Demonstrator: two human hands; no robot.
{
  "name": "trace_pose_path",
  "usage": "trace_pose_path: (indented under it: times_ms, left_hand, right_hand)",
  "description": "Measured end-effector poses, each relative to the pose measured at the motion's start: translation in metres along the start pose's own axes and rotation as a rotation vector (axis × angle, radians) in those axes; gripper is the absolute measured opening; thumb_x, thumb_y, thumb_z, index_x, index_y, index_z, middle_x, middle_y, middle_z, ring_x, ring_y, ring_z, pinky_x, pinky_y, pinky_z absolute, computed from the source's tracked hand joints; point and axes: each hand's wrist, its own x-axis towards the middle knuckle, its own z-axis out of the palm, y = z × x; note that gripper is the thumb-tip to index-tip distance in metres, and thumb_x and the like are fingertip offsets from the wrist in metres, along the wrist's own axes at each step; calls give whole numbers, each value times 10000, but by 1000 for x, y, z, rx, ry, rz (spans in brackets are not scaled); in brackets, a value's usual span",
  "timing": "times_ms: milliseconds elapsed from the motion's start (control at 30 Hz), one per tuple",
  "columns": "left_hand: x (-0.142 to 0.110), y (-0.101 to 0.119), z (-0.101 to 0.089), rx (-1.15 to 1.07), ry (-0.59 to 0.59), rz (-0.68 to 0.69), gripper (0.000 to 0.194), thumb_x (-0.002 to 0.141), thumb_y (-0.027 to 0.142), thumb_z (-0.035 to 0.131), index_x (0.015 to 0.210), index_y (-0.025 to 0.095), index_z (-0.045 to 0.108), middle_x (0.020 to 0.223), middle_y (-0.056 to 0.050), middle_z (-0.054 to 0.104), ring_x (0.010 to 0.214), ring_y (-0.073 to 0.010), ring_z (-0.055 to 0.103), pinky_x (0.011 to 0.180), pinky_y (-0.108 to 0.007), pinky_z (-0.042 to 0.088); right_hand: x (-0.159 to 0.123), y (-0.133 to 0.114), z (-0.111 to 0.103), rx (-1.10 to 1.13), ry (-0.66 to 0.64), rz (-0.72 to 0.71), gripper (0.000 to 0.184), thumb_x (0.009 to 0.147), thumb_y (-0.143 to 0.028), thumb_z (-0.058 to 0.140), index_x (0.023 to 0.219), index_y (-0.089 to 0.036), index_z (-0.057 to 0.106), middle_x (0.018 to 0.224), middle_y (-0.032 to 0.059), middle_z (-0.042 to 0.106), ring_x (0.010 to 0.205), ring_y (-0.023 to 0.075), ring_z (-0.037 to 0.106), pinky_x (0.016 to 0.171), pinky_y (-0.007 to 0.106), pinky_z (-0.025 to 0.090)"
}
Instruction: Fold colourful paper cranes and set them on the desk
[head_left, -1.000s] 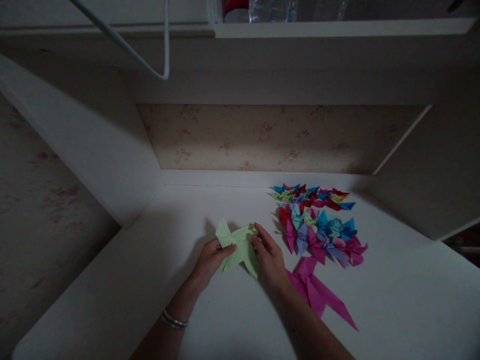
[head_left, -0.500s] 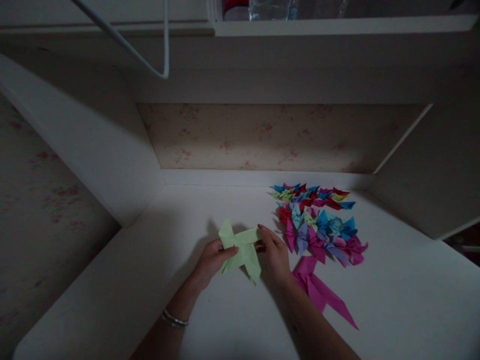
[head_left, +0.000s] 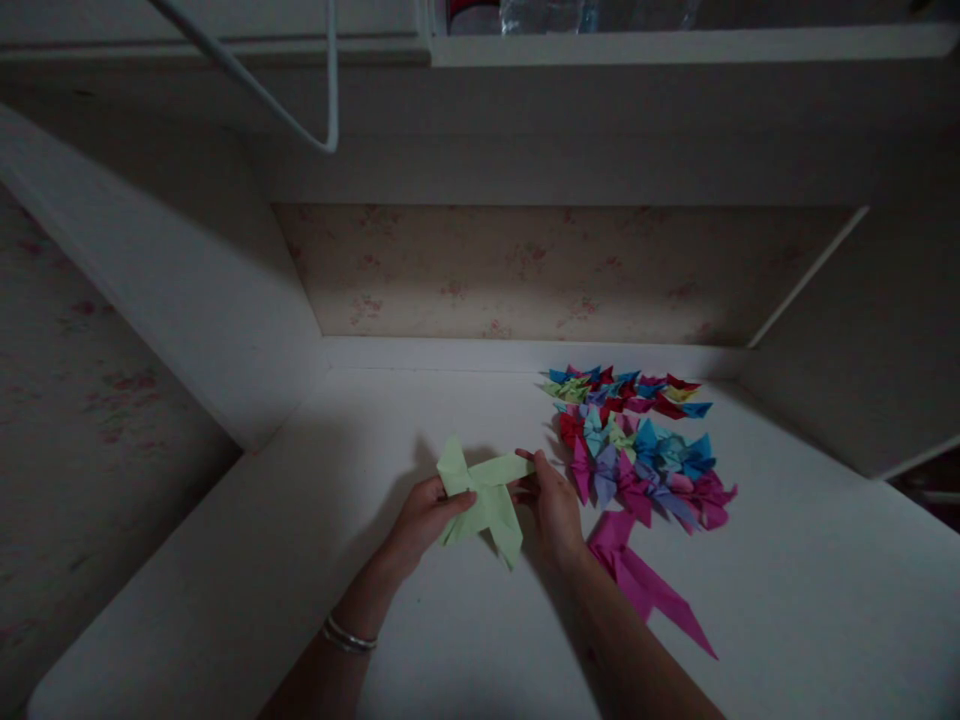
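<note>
A pale green folded paper (head_left: 491, 508) with several pointed arms is held between my two hands above the white tabletop. My left hand (head_left: 429, 515) pinches its left side, thumb on top and fingers underneath. At the upper right, my right hand (head_left: 553, 498) has hold of the tip of one arm, with some fingers hidden below the paper. Just right of my right forearm lies a larger magenta folded paper (head_left: 637, 575), partly covered by that arm.
Many small coloured origami pieces (head_left: 637, 455) lie clustered at the back right of the white table (head_left: 300, 600). A shelf (head_left: 675, 47) with clear plastic items overhangs the back. From the upper left hangs a white bent rod (head_left: 259, 95).
My right hand has shifted slightly right, and the paper arm it holds now reaches farther out. My left hand stays in place.
</note>
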Motion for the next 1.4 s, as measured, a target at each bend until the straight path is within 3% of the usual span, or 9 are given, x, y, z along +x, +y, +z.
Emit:
trace_pose_path:
  times_ms: [400,867,1267,1400]
  left_hand:
    - [-2,7,1,-61,-65,2,401,697,346,749,1005,91,705,978,-131,722,896,-263,646,810,-336,476]
    - [-3,7,1,-21,-6,-50,416,653,368,773,967,102,712,954,-115,723,818,-237,645,736,-314,468]
    - [-2,6,2,-33,-15,-28,413,682,369,751,992,100,705,982,-123,720,873,-247,644,767,-316,475]
    - [-2,7,2,-35,5,-30,437,653,391,770,976,101,712,970,-116,722,842,-240,652,760,-308,480]
  right_hand:
    - [2,2,-3,31,-58,33,542,756,-593,628,1017,-122,688,670,62,684,597,178,616,522,271,451]
    - [-1,0,0,53,-52,28,464,742,-552,664,935,-133,715,687,34,676,587,144,593,620,280,497]
    - [-3,-3,5,2,12,-6,504,717,-580,670,975,-147,680,622,22,649,569,159,607,559,272,496]
    - [-8,-2,9,4,-43,-17,480,665,-498,748,992,-164,643,736,35,690,606,168,629,558,273,494]
